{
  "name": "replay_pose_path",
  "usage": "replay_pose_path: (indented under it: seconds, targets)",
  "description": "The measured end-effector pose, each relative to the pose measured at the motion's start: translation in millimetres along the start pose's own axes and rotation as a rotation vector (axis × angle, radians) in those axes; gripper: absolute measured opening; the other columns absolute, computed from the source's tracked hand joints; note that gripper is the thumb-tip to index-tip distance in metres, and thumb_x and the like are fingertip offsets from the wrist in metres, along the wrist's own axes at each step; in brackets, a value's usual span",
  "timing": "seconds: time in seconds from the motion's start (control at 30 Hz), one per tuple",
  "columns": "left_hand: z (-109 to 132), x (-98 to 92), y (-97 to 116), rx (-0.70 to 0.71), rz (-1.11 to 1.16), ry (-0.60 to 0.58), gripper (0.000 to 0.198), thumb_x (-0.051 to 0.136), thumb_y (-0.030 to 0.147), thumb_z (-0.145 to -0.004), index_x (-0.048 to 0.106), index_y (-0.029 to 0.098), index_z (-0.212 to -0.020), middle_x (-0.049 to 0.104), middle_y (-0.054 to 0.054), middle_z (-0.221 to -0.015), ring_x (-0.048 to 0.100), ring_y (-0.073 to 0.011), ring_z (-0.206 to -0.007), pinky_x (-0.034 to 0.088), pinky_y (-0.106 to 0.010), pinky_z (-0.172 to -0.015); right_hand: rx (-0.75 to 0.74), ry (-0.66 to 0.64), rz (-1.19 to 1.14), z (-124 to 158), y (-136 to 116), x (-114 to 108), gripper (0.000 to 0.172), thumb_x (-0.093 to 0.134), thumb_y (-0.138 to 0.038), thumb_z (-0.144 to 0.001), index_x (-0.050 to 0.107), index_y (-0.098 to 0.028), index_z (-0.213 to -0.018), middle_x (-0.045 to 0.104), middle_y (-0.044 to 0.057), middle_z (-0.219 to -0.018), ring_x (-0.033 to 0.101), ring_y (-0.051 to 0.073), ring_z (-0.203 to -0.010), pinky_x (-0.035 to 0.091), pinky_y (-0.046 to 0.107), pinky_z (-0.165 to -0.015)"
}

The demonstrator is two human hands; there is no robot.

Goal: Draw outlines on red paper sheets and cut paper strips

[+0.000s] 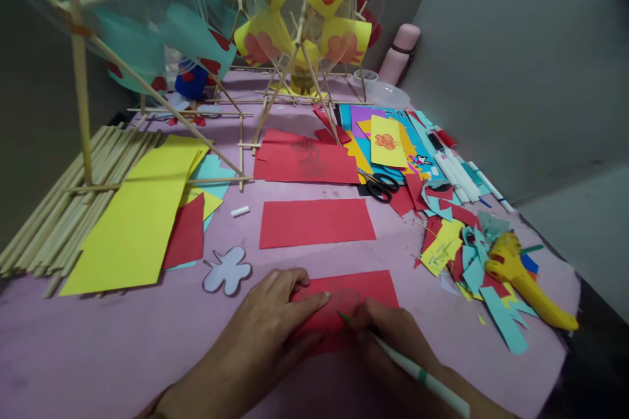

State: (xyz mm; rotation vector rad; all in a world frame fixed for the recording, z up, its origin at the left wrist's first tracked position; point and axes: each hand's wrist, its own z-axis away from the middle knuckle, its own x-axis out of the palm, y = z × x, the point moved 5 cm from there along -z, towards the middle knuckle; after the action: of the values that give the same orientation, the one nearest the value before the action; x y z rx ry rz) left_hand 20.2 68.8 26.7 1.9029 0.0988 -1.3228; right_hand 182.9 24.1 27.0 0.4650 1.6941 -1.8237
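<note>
Your left hand (268,314), half-open, presses red paper (381,285) | right hand (388,327) pinches pen (417,373), seemingly drawing | next: hold paper steady

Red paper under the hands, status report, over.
Left hand resting on red paper. Right hand gripping pen, green tip at the sheet. Hands partly cover it. Pale cutout beside left hand.

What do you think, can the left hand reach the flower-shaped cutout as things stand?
Probably yes: the cutout lies beside the left hand with nothing visible between them, though that hand now rests on the red paper.
</note>
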Motion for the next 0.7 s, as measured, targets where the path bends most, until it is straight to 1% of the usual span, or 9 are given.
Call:
replay_pose_path:
  seconds: [0.17, 0.3, 0.47, 0.6, 0.7]
  targets:
    - [0.2, -0.8, 0.8, -0.02, 0.008, -0.013, 0.038, 0.059, 0.026, -0.087, 0.052, 0.031, -0.123, 0.048, -0.009, -0.115, 0.047, -0.0265, -0.099, 0.044, -0.043, -0.079, 0.025, -0.028, 0.035, -0.8, 3.6, 2.6, 0.016, 0.042, -0.019, -0.081, 0.056, -0.023, -0.073, 0.063, -0.004, -0.058, 0.058, 0.012, -0.048, 0.037, 0.019, -0.047]
    - [-0.7, -0.6, 2.1, -0.029, 0.001, -0.025, 0.037, 0.059, 0.028, -0.087, 0.053, 0.031, -0.123, 0.049, -0.009, -0.115, 0.048, -0.0259, -0.099, 0.045, -0.042, -0.079, 0.037, -0.053, 0.071, -1.4, 5.9, 4.9, 0.018, 0.043, -0.018, -0.081, 0.059, -0.022, -0.072, 0.067, -0.002, -0.06, 0.061, 0.013, -0.05, 0.039, 0.02, -0.048]
    - [-1.9, -2.3, 2.4, -0.029, -0.013, -0.007, 0.037, 0.061, 0.027, -0.085, 0.055, 0.031, -0.121, 0.052, -0.009, -0.113, 0.05, -0.0245, -0.097, 0.046, -0.04, -0.079, 0.008, -0.065, 0.104, -0.7, 6.4, 7.2, 0.021, 0.041, -0.017, -0.082, 0.062, -0.021, -0.079, 0.069, -0.001, -0.063, 0.062, 0.014, -0.051, 0.039, 0.02, -0.048]
    - [-2.2, -3.2, 1.8, -0.026, -0.011, 0.004, 0.038, 0.062, 0.025, -0.084, 0.056, 0.03, -0.121, 0.052, -0.009, -0.114, 0.05, -0.0249, -0.099, 0.046, -0.041, -0.08, -0.06, -0.045, 0.123, -0.7, 2.5, 6.4, 0.019, 0.043, -0.014, -0.078, 0.058, -0.021, -0.07, 0.066, -0.003, -0.06, 0.059, 0.013, -0.049, 0.039, 0.02, -0.048]
    - [-2.1, -2.8, 1.5, -0.028, -0.01, 0.001, 0.038, 0.063, 0.025, -0.084, 0.056, 0.03, -0.121, 0.052, -0.009, -0.114, 0.05, -0.0255, -0.098, 0.046, -0.042, -0.079, -0.06, -0.045, 0.097, -1.2, 1.3, 6.3, 0.019, 0.043, -0.011, -0.074, 0.058, -0.022, -0.068, 0.067, -0.003, -0.06, 0.059, 0.012, -0.049, 0.039, 0.019, -0.049]
